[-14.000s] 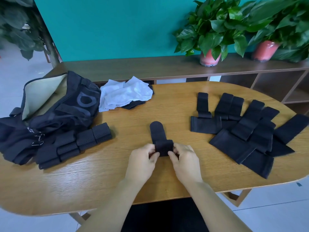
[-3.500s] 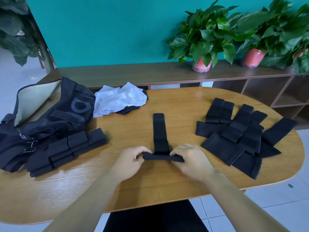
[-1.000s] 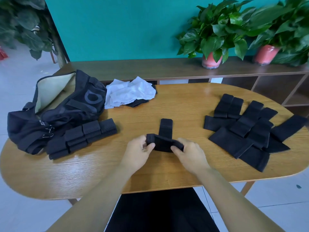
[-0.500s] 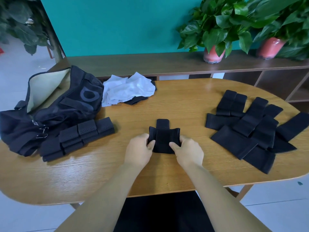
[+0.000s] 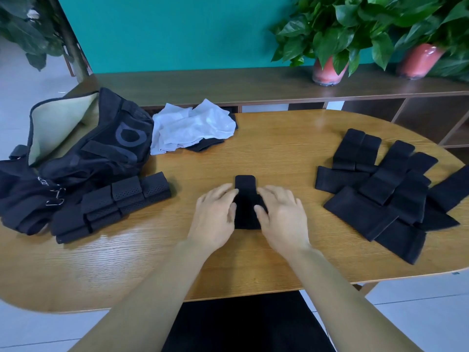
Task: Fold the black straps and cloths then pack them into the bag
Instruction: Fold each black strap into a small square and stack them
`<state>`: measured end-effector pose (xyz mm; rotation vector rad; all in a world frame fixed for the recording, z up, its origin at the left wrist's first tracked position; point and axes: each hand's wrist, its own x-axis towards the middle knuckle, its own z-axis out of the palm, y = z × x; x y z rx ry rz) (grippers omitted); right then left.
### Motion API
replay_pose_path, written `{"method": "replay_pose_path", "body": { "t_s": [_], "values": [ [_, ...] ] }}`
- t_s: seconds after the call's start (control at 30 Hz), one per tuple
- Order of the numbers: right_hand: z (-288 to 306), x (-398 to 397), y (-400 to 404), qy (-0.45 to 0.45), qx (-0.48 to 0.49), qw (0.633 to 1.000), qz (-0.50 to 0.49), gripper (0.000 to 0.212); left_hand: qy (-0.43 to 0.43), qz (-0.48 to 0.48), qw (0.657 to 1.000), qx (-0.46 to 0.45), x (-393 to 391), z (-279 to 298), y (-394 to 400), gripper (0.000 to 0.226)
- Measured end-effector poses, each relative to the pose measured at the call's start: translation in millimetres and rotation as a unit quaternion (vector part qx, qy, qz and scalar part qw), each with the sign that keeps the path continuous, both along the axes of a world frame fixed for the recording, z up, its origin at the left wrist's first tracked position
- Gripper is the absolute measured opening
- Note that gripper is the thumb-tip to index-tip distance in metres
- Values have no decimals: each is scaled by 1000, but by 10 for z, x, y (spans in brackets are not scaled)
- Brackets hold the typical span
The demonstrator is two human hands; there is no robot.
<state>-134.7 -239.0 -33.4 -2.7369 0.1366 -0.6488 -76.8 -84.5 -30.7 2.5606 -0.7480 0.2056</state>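
A folded black strap (image 5: 245, 201) lies at the table's middle, its short tab pointing away from me. My left hand (image 5: 215, 214) and my right hand (image 5: 280, 214) lie flat on its two sides, fingers straight, pressing it onto the table. Several unfolded black straps (image 5: 385, 189) lie in a heap on the right. A row of folded perforated black straps (image 5: 111, 204) sits at the left, against the open black bag (image 5: 76, 153). White and black cloths (image 5: 193, 128) lie behind the bag's right side.
The wooden oval table (image 5: 279, 148) has bare room in front of and behind my hands. A low wooden shelf (image 5: 228, 85) runs behind it with two potted plants (image 5: 330, 47) on the right.
My hands went from pinching the strap's folded ends to lying flat on it. The strap's side flaps are now folded in and pressed down.
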Motion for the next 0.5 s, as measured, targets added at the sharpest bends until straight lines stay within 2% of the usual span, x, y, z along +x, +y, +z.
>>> {"method": "replay_pose_path", "body": {
  "t_s": [0.1,0.17,0.3,0.4,0.43,0.5],
  "values": [
    [-7,4,61,134,-29,985,101,48,16,-44,994,103,-22,-77,15,49],
    [-37,16,48,172,-55,977,118,50,16,-47,989,136,-37,-119,35,51],
    [-115,-2,28,167,-68,977,115,57,-1,-51,989,142,-62,-183,57,54],
    [-196,-96,66,149,-66,979,122,84,-8,-52,987,154,-162,-250,120,70],
    [-211,-121,69,144,-67,980,121,84,-9,-52,987,151,-196,-259,133,74],
    [-220,-167,69,139,-63,982,111,69,-11,-56,989,138,-252,-251,144,73]
  ]
}}
